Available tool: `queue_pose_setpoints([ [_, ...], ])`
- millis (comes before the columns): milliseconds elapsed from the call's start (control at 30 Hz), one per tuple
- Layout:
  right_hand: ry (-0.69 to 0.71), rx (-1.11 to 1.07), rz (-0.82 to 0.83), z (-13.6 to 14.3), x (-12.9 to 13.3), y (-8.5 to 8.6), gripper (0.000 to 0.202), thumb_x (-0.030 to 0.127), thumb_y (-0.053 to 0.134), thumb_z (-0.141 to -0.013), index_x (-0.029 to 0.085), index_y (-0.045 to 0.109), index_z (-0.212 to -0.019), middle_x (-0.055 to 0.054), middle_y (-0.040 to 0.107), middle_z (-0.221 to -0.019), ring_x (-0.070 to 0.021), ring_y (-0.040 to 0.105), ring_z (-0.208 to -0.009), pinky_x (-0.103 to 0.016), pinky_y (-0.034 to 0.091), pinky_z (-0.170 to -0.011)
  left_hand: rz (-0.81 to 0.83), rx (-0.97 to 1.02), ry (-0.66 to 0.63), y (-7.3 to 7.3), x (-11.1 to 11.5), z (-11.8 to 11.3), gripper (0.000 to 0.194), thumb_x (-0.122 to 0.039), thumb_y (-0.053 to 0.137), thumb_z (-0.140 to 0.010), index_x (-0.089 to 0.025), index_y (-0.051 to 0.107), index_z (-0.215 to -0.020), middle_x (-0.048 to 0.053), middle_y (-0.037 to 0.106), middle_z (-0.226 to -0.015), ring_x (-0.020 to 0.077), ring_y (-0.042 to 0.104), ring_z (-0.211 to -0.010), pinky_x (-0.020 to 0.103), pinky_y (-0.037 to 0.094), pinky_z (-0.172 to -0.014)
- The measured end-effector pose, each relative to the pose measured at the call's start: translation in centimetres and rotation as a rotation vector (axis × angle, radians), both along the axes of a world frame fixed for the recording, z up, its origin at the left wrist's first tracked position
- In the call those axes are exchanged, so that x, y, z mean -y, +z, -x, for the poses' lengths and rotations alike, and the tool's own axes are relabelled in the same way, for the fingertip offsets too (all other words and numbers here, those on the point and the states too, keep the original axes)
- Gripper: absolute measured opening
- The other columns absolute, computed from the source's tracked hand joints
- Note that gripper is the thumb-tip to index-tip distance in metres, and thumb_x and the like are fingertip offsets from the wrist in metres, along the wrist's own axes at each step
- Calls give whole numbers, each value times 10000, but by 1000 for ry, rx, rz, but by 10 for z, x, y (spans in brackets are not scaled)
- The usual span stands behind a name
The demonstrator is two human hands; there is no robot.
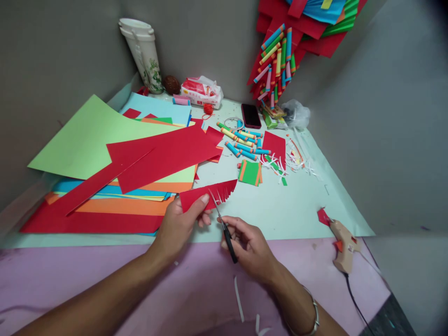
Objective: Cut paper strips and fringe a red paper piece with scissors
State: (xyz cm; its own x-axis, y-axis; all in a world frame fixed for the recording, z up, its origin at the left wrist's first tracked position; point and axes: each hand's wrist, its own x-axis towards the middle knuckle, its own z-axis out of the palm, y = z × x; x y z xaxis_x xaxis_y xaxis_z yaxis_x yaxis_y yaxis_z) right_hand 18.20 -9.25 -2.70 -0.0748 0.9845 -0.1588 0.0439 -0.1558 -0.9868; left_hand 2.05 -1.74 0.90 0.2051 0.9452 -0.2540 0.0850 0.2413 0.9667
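My left hand (185,221) pinches a red paper piece (196,196) near the middle of the table's front edge. That piece has a row of narrow slits along its right part, like a fringe. Black-handled scissors (228,240) are in my right hand (250,249), fingers wrapped about the handle. The blades point up and left and lie across the red paper, just left of the fringe. Both hands are close together, with the thumb of the left one on top of the paper.
Coloured sheets (77,140) lie stacked at left. Small paper rolls (245,142), a phone (251,115), a tissue pack (201,92) and a white cup (143,56) are farther back. A glue gun (345,245) rests at right. A red paper decoration (315,28) stands at the back right.
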Motion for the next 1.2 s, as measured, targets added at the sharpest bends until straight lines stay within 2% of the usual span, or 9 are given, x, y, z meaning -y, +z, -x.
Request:
queue_pose_setpoints([
  [267, -12, 10, -12, 0, 0, -3, 384, 238, 639, -782, 171, 634, -1160, 4, 585, -730, -114, 484, -612, -237, 440, -573, 56, 49, 12, -4, 0, 0, 393, -440, 604, -864, -194, 614, -558, -3, 604, -510, 141, 532, -542, 253, 430, -617],
  [733, -2, 21, -13, 0, -1, 3, 393, 214, 647, -776, 162, 603, -1163, 13, 567, -716, -113, 475, -607, -236, 425, -572, 39, 16, -19, 1, 8, -5, 416, -429, 589, -862, -197, 594, -516, 4, 583, -509, 143, 513, -516, 255, 407, -561],
  [1033, 4, 42, -28, -2, -1, 0, 384, 204, 618, -804, 159, 618, -1185, 8, 571, -715, -113, 482, -595, -241, 430, -581, 113, 172, -25, -7, 6, -4, 378, -405, 619, -856, -186, 608, -548, -2, 594, -518, 126, 502, -518, 241, 413, -565],
  [1200, -6, 7, -48, -1, -1, -3, 378, 210, 618, -811, 174, 628, -1187, 5, 599, -724, -111, 509, -594, -234, 446, -590, 180, 267, -5, -6, 5, -6, 365, -371, 646, -832, -180, 608, -524, -5, 574, -485, 118, 489, -488, 241, 404, -544],
])
